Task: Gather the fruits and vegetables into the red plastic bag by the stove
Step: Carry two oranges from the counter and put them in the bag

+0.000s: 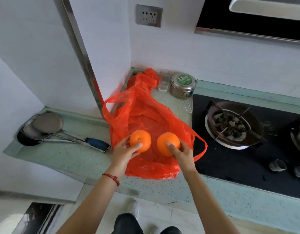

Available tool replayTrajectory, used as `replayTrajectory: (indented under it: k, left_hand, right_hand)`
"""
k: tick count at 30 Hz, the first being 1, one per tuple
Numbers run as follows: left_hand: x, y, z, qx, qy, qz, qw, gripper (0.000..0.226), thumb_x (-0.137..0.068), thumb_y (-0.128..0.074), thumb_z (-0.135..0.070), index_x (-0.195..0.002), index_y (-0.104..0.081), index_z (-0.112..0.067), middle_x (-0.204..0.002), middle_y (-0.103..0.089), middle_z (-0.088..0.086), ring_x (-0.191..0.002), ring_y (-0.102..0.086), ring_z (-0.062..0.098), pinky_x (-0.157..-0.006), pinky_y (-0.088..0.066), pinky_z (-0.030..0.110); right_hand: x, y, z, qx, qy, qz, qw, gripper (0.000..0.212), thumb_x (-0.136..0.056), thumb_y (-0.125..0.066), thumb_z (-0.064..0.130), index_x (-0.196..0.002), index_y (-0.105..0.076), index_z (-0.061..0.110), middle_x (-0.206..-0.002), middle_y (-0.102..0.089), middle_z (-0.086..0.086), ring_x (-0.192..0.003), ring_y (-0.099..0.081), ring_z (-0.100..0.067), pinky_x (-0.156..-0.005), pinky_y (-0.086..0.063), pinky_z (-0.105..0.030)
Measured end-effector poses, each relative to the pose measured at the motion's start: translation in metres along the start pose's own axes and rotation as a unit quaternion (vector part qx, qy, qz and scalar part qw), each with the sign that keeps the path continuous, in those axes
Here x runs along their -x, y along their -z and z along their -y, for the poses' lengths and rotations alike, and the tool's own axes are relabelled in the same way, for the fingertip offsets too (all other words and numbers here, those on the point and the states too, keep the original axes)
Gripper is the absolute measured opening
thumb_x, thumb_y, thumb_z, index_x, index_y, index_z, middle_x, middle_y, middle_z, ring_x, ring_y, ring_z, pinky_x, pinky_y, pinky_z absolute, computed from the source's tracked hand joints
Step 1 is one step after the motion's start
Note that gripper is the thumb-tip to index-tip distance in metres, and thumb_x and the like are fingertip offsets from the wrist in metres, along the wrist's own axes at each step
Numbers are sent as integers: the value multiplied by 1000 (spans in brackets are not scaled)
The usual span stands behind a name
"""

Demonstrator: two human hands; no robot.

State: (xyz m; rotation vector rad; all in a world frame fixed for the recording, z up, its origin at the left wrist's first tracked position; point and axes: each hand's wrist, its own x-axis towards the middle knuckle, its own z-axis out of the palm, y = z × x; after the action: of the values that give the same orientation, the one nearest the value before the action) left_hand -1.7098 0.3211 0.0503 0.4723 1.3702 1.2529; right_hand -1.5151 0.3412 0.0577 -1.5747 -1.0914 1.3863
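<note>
So the person's left hand [124, 149] and right hand [181, 152] are each wrapped round an orange [140, 140] [168, 144], both hovering right over the red plastic bag [151, 108], whose open mouth gapes toward 12 o'clock.

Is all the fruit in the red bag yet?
Not yet. The red bag lies open on the counter beside the stove, and looks empty inside. The left hand holds one orange and the right hand another orange, both above the opening. Dropping them in is left.
</note>
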Motion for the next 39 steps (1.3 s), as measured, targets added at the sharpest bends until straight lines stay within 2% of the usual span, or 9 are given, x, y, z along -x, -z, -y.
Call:
replayTrajectory:
  k: [3,11,16,19,26,31,34,36,39]
  left_hand:
    - [-34,-5,-14,-9,8,17,1000,53,-76,-69,-1,-125,-50,-6,-120,-57,15,-107,-59,28,-78,-56,34]
    - [-108,-23,-30,-46,48,48,997,48,-77,-67,2,-122,-53,-5,-117,-59,17,-97,-58,26,-72,-52,32]
    - [-135,-37,-37,-85,50,38,994,45,-76,-68,2,-118,-55,-6,-106,-59,11,-82,-60,17,-70,-51,30]
    - [-147,-43,-41,-100,49,34,993,47,-75,-69,2,-119,-55,-5,-103,-58,9,-88,-59,21,-70,-52,30]
    - [-164,-51,-36,-147,60,33,987,53,-73,-71,1,-122,-53,-6,-107,-57,9,-93,-58,22,-62,-54,24]
    - [-169,-52,-27,-182,47,33,982,52,-73,-71,1,-122,-53,-5,-106,-56,8,-93,-57,21,-53,-53,16]
    - [-174,-49,-21,-212,37,37,976,57,-70,-76,-5,-123,-55,-8,-115,-60,9,-101,-59,23,-75,-57,33]
    - [-174,-47,-19,-243,29,38,969,64,-64,-81,-15,-123,-56,-11,-120,-61,12,-107,-59,26,-92,-50,46]
    - [-180,-43,-11,-273,13,33,961,83,-47,-79,-43,-122,-57,-14,-120,-63,10,-108,-60,24,-93,-49,48]
  right_hand:
    - [-22,-15,7,-12,-5,-35,999,50,-77,-71,32,-121,-56,13,-106,-63,-3,-91,-61,-12,-80,-50,-31]
    - [-79,-40,15,25,-48,-116,992,44,-77,-71,33,-112,-60,9,-99,-64,-6,-88,-62,-19,-77,-50,-34]
    - [-111,-43,17,48,-74,-137,987,53,-71,-73,42,-110,-61,8,-102,-67,-10,-92,-63,-23,-82,-53,-40]
    - [-127,-44,18,56,-88,-141,985,61,-69,-74,44,-116,-58,9,-106,-65,-8,-97,-63,-25,-87,-52,-45]
    - [-142,-44,17,104,-101,-140,979,64,-76,-70,41,-128,-49,10,-119,-59,-7,-110,-55,-25,-84,-40,-27]
    - [-147,-45,15,112,-114,-152,975,63,-76,-69,44,-125,-50,9,-119,-60,-10,-108,-56,-27,-81,-40,-28]
    - [-148,-44,14,112,-117,-155,974,61,-76,-69,44,-124,-52,9,-117,-61,-10,-106,-57,-26,-79,-39,-27]
    - [-147,-44,14,113,-116,-155,975,62,-77,-68,44,-124,-51,9,-118,-60,-10,-105,-56,-25,-79,-39,-27]
    - [-144,-45,10,111,-115,-156,975,68,-76,-67,47,-129,-47,8,-123,-58,-10,-112,-55,-27,-84,-41,-29]
